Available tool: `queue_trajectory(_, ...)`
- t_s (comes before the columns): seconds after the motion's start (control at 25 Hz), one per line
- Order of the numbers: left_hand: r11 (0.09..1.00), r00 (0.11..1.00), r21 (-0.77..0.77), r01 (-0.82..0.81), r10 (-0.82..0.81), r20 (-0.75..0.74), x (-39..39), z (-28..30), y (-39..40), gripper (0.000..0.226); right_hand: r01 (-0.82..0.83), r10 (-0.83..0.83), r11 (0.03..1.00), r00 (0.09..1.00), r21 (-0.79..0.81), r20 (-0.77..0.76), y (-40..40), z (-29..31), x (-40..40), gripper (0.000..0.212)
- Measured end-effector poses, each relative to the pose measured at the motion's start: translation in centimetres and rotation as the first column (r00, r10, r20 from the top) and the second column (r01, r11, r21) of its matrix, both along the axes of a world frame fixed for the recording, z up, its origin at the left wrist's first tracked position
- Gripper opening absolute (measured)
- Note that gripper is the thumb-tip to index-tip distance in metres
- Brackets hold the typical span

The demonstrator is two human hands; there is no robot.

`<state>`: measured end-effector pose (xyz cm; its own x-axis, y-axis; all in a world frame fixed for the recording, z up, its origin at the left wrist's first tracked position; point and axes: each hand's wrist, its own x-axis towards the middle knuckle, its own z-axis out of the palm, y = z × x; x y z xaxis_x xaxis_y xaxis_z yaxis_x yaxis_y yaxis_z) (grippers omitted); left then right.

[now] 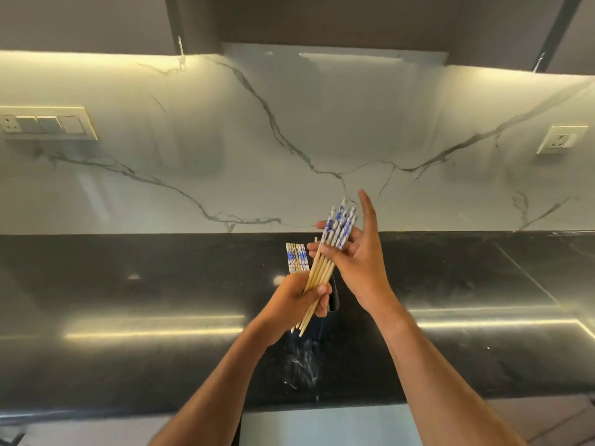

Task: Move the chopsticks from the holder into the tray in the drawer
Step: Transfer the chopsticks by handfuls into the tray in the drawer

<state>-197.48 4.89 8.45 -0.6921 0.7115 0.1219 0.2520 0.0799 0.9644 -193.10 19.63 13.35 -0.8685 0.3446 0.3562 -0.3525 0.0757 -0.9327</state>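
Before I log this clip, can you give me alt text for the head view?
Both hands hold a bundle of chopsticks over a black counter: the left hand grips the bare wooden ends, the right hand cradles the blue-patterned tops. More chopsticks stand in a dark holder behind, before a marble wall.

Chopsticks [325,252] — tan, blue-and-white patterned tops — over a black counter [128,284].
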Motion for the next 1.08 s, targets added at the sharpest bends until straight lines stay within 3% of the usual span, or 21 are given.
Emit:
queue_trajectory(0.12,0.998,0.998,-0.029,0.052,-0.050,0.045,2.6,-0.4,-1.4,0.021,0.010,-0.008,0.989,1.000,0.145,-0.012,-0.4,0.3,2.5,0.093)
queue_trajectory(0.32,0.988,0.985,-0.055,0.146,-0.140,0.102,6.5,0.0,-3.3,0.018,0.055,-0.057,0.987,0.998,0.150,0.010,-1.8,0.5,6.7,0.072)
queue_trajectory(0.52,0.985,0.980,-0.068,0.159,-0.149,0.135,9.5,0.4,-4.5,0.021,0.116,-0.123,0.971,0.992,0.210,0.024,-3.1,0.2,10.0,0.069)
queue_trajectory(0.72,0.981,0.974,-0.088,0.171,-0.155,0.163,12.0,0.2,-4.7,0.019,0.043,-0.046,0.992,0.999,0.121,0.020,-3.8,-0.4,12.1,0.074)
queue_trajectory(0.8,0.979,0.976,-0.124,0.164,-0.142,0.168,12.5,0.0,-4.5,0.020,0.042,-0.044,0.995,0.999,0.095,0.011,-3.8,-1.0,12.9,0.067)
queue_trajectory(0.96,0.969,0.990,-0.231,0.090,-0.062,0.126,14.7,-0.8,-3.2,0.016,0.075,-0.075,0.997,0.997,0.015,0.007,-2.3,-2.7,15.1,0.060)
queue_trajectory(1.08,0.922,0.999,-0.385,-0.044,0.029,-0.044,16.6,-3.0,-2.1,0.014,0.104,-0.105,0.994,0.992,0.012,0.068,-0.7,-5.4,18.2,0.061)
